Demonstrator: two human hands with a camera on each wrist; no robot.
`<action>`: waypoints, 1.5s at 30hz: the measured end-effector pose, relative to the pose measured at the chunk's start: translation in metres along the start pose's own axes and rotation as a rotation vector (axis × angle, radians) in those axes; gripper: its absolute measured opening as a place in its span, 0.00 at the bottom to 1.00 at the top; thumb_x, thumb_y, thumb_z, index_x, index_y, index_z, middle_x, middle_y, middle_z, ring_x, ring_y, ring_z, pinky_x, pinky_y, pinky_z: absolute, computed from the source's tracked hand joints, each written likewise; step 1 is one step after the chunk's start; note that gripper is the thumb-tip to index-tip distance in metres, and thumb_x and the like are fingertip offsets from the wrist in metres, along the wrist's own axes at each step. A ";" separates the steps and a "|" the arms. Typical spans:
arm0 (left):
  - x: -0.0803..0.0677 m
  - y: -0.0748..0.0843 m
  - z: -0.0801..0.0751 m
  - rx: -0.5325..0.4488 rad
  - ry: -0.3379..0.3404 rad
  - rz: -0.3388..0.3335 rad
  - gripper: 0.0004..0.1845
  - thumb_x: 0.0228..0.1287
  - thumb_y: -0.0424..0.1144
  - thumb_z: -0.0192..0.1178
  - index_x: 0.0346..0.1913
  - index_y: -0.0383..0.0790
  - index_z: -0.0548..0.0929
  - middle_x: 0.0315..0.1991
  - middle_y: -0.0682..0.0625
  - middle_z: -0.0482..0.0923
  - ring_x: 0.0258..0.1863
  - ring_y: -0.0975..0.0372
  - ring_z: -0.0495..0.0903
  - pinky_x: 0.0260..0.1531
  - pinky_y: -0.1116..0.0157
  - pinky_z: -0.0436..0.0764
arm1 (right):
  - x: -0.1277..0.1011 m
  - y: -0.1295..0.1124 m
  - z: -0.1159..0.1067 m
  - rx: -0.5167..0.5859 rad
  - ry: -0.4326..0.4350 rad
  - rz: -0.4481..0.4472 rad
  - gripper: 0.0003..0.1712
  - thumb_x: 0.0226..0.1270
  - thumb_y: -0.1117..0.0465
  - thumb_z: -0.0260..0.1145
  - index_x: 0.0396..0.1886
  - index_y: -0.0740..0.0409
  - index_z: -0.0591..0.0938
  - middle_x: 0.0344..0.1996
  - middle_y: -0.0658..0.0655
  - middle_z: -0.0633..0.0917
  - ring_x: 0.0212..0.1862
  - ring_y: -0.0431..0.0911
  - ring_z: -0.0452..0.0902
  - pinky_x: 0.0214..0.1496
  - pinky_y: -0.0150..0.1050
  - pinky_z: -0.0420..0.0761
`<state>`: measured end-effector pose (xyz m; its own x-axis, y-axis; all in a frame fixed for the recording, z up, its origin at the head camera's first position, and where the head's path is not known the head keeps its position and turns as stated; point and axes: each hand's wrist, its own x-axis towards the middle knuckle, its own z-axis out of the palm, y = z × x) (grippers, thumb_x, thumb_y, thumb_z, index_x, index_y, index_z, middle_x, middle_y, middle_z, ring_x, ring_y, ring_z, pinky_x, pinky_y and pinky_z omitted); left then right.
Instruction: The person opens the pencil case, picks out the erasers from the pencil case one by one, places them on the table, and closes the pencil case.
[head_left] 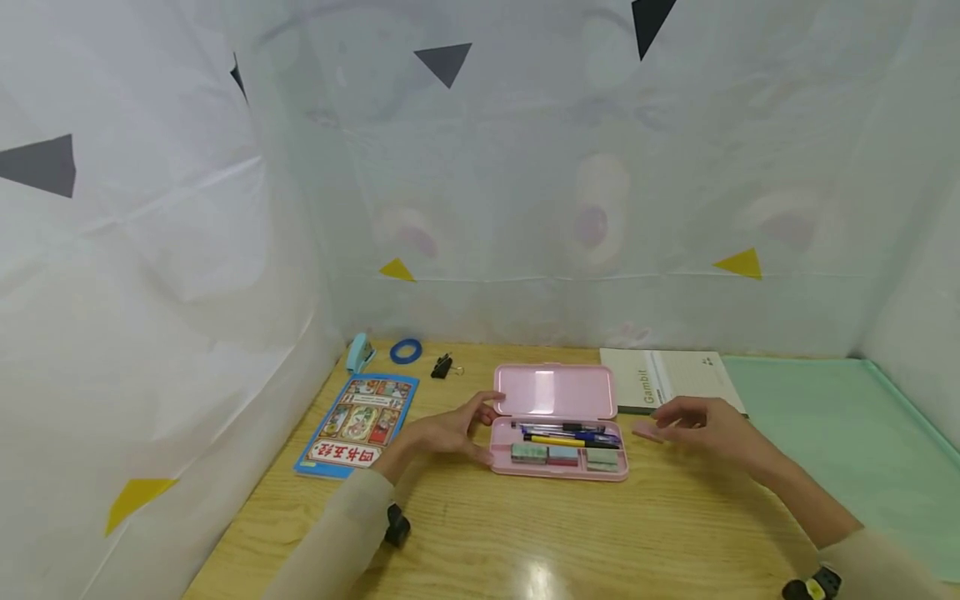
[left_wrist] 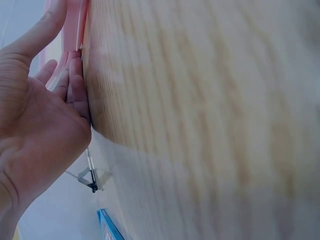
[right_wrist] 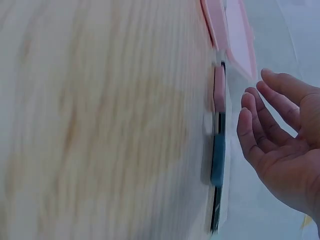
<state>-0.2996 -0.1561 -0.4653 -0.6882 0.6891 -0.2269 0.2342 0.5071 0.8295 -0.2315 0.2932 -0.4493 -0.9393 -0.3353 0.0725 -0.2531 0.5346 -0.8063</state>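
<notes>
The pink pencil case [head_left: 558,421] lies open at the middle of the wooden table [head_left: 480,533], pens and erasers in its tray. The left hand [head_left: 448,433], at its 9 o'clock, has straight fingers touching the case's left edge, gripping nothing. The right hand [head_left: 701,425], at 3 o'clock, hovers relaxed and empty just beside it, near a notebook [head_left: 671,379] at 1 o'clock.

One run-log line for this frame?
left hand touches pencil case | right hand open, apart | case open, pens inside
</notes>
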 end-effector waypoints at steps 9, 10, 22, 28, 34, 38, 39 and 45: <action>0.001 -0.002 0.000 0.002 -0.002 0.006 0.56 0.61 0.38 0.77 0.82 0.55 0.49 0.64 0.47 0.66 0.65 0.57 0.65 0.73 0.52 0.61 | 0.015 -0.018 0.033 -0.004 -0.080 -0.064 0.13 0.72 0.60 0.71 0.53 0.58 0.88 0.46 0.56 0.89 0.41 0.40 0.81 0.41 0.35 0.82; 0.001 -0.002 0.000 -0.003 -0.003 0.007 0.56 0.60 0.38 0.77 0.82 0.55 0.49 0.64 0.47 0.66 0.65 0.57 0.65 0.73 0.52 0.61 | 0.016 -0.019 0.036 0.001 -0.091 -0.070 0.13 0.72 0.60 0.71 0.53 0.59 0.88 0.47 0.57 0.89 0.41 0.41 0.81 0.41 0.35 0.82; -0.001 -0.001 0.000 -0.037 0.003 -0.005 0.56 0.59 0.37 0.78 0.82 0.56 0.50 0.64 0.47 0.66 0.66 0.56 0.65 0.73 0.51 0.60 | 0.020 -0.033 0.057 -0.061 -0.153 -0.104 0.10 0.69 0.61 0.73 0.48 0.55 0.89 0.43 0.51 0.89 0.38 0.39 0.79 0.38 0.34 0.80; 0.000 -0.002 0.000 -0.026 0.004 0.003 0.56 0.59 0.37 0.78 0.82 0.55 0.50 0.64 0.47 0.67 0.66 0.56 0.65 0.73 0.51 0.60 | 0.020 -0.034 0.062 -0.080 -0.153 -0.094 0.09 0.67 0.63 0.74 0.46 0.52 0.90 0.42 0.49 0.88 0.36 0.40 0.77 0.36 0.34 0.79; 0.001 -0.001 -0.001 -0.016 -0.002 0.008 0.56 0.59 0.37 0.78 0.82 0.55 0.50 0.64 0.47 0.67 0.66 0.56 0.65 0.73 0.51 0.61 | 0.020 -0.035 0.065 -0.084 -0.142 -0.111 0.08 0.67 0.65 0.74 0.44 0.52 0.90 0.38 0.48 0.86 0.34 0.39 0.76 0.34 0.34 0.78; 0.000 -0.002 -0.001 -0.017 -0.002 0.004 0.56 0.60 0.38 0.78 0.82 0.55 0.50 0.64 0.47 0.66 0.66 0.57 0.65 0.73 0.51 0.61 | 0.020 -0.035 0.067 -0.094 -0.148 -0.126 0.08 0.67 0.65 0.74 0.43 0.52 0.90 0.35 0.46 0.85 0.33 0.38 0.75 0.33 0.33 0.78; 0.000 -0.001 -0.001 -0.018 -0.002 0.002 0.56 0.60 0.38 0.78 0.82 0.55 0.50 0.64 0.47 0.66 0.66 0.56 0.65 0.73 0.51 0.61 | 0.020 -0.036 0.067 -0.099 -0.145 -0.125 0.08 0.67 0.66 0.74 0.43 0.52 0.90 0.34 0.46 0.85 0.33 0.38 0.75 0.33 0.33 0.78; 0.000 -0.001 -0.001 -0.023 0.002 0.003 0.56 0.59 0.37 0.78 0.82 0.55 0.50 0.65 0.47 0.66 0.66 0.56 0.65 0.73 0.51 0.60 | 0.020 -0.037 0.068 -0.110 -0.124 -0.100 0.09 0.66 0.66 0.74 0.42 0.50 0.90 0.35 0.47 0.85 0.33 0.40 0.76 0.33 0.34 0.78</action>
<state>-0.3006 -0.1570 -0.4658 -0.6891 0.6893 -0.2237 0.2203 0.4933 0.8415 -0.2251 0.2145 -0.4582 -0.8743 -0.4802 0.0712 -0.3740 0.5728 -0.7294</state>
